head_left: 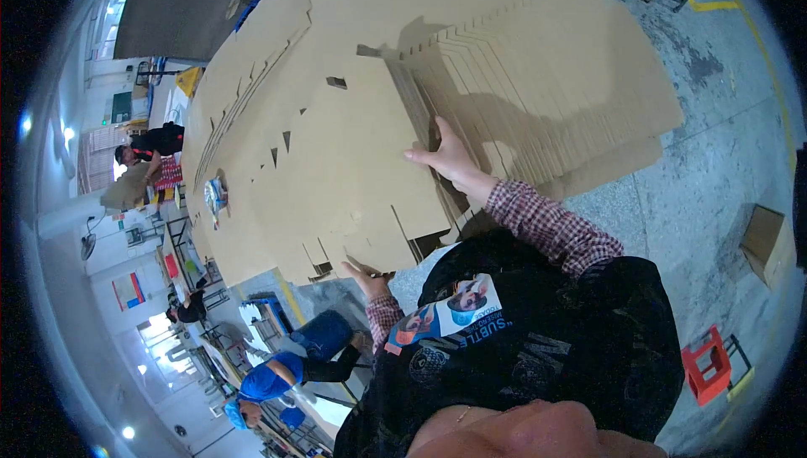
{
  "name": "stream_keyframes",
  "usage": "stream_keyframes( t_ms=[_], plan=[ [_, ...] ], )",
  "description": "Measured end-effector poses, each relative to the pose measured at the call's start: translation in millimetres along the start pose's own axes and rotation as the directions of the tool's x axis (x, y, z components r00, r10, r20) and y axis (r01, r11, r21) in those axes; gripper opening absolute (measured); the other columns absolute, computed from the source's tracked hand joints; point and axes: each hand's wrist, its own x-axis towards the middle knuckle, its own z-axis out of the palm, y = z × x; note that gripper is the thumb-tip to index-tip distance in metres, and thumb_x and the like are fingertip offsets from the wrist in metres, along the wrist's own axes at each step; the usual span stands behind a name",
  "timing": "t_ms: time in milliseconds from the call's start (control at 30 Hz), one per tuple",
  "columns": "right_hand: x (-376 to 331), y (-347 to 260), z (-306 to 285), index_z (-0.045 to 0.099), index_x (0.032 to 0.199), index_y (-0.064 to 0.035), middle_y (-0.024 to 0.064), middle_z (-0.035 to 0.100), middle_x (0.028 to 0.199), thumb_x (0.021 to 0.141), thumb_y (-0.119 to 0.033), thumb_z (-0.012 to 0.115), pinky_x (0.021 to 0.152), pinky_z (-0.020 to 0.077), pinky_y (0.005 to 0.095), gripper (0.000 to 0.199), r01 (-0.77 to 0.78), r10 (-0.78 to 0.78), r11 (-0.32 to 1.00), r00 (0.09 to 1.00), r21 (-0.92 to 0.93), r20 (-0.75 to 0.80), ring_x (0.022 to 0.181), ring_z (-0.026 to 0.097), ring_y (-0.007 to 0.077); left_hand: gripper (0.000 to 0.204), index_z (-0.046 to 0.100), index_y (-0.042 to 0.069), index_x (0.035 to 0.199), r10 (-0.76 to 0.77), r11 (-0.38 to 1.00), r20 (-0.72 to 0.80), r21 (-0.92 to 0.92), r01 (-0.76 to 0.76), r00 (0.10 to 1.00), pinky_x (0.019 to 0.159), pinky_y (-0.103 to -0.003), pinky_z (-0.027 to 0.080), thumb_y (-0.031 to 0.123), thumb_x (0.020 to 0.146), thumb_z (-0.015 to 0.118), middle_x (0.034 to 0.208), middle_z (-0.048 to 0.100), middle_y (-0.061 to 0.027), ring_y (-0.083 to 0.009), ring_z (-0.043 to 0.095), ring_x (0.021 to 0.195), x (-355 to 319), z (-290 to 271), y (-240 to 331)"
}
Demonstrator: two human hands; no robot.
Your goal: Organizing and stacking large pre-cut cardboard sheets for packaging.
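Cardboard sheets (pixel 319 134), brown, flat, piled in the middle and running out toward 11 o'clock; fanned sheets (pixel 555 80) overlap toward 1–2 o'clock. Right hand (pixel 454 160) just off centre toward 1 o'clock, at the step between raised pile and fan: thumb and forefinger spread wide apart, other fingers hidden, so can't tell if they pinch anything. Left hand (pixel 366 280) toward 7 o'clock, at the near notched rim, fingers partly hidden; can't tell whether it grips or just rests.

Handling, judged by look: one sheet probably light, stiff in plane but bendy across its width; a thick batch likely heavy, and layers may slide over each other. Slots and narrow tabs likely crease first. Best hold: solid stretches of opposite edges, several layers together, off the cutouts.

Edges: fan's far edge at 2 o'clock overhangs the floor (pixel 698 155). Most room looks to be toward 3 o'clock, up to the small carton (pixel 763 244); red stool (pixel 707 365) at 4. Tight at 6: the wearer's black top (pixel 538 349) sits right by the pile.
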Motion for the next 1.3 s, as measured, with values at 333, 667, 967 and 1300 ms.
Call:
stream_keyframes(
  t_ms=[333, 667, 967, 1300],
  plan=[
    [-17.0, -21.2, -2.9, 0.015, 0.125, 0.0032, 0.0221, 0.031, 0.121, 0.06, -0.029, 0.071, 0.093, 0.026, 0.0343, 0.092, -0.028, 0.023, 0.993, 0.999, 0.112, 0.041, 0.114, 0.03, 0.0288, 0.067, 0.033, 0.016, 0.122, 0.02, 0.933, 0.163, -0.356, 0.04, 0.986, 0.088, -0.049, 0.031, 0.061, 0.072, 0.038, 0.119, 0.041, -0.0067, -0.0266, 0.037, 0.11, 17.1, -21.2, -30.8],
    [10.6, 40.4, -33.1, 0.015, 0.123, 0.0071, 0.0262, 0.026, 0.123, 0.07, -0.05, 0.052, 0.095, 0.0224, 0.0373, 0.086, 0.066, -0.037, 0.974, 0.99, -0.216, 0.137, 0.115, 0.029, 0.0339, 0.069, 0.033, 0.016, 0.121, 0.014, 0.913, 0.13, -0.406, 0.041, 0.991, 0.087, -0.047, 0.032, 0.062, 0.07, 0.04, 0.121, 0.038, -0.0066, -0.0271, 0.036, 0.11, 24.0, -9.6, -49.1],
    [22.0, 44.1, -32.3, 0.011, 0.125, 0.0041, 0.0268, 0.022, 0.125, 0.073, -0.051, 0.048, 0.097, 0.0187, 0.0392, 0.084, 0.123, -0.107, 0.989, 0.979, -0.085, 0.173, 0.118, 0.022, 0.034, 0.067, 0.035, 0.015, 0.119, 0.042, 0.93, 0.128, -0.368, 0.009, 0.991, 0.087, -0.043, 0.034, 0.061, 0.071, 0.04, 0.117, 0.041, -0.0058, -0.0255, 0.039, 0.106, 15.3, -3.9, -50.9],
    [19.0, 46.4, -32.3, 0.015, 0.123, 0.0011, 0.0291, 0.03, 0.12, 0.072, -0.049, 0.052, 0.094, 0.025, 0.038, 0.08, 0.151, -0.13, 0.98, 0.979, -0.132, 0.159, 0.113, 0.031, 0.0359, 0.069, 0.036, 0.016, 0.119, 0.064, 0.955, 0.105, -0.296, -0.031, 0.992, 0.087, -0.043, 0.033, 0.064, 0.07, 0.037, 0.118, 0.04, -0.0055, -0.0252, 0.038, 0.107, 7.6, 2.5, -47.6]
  ],
)
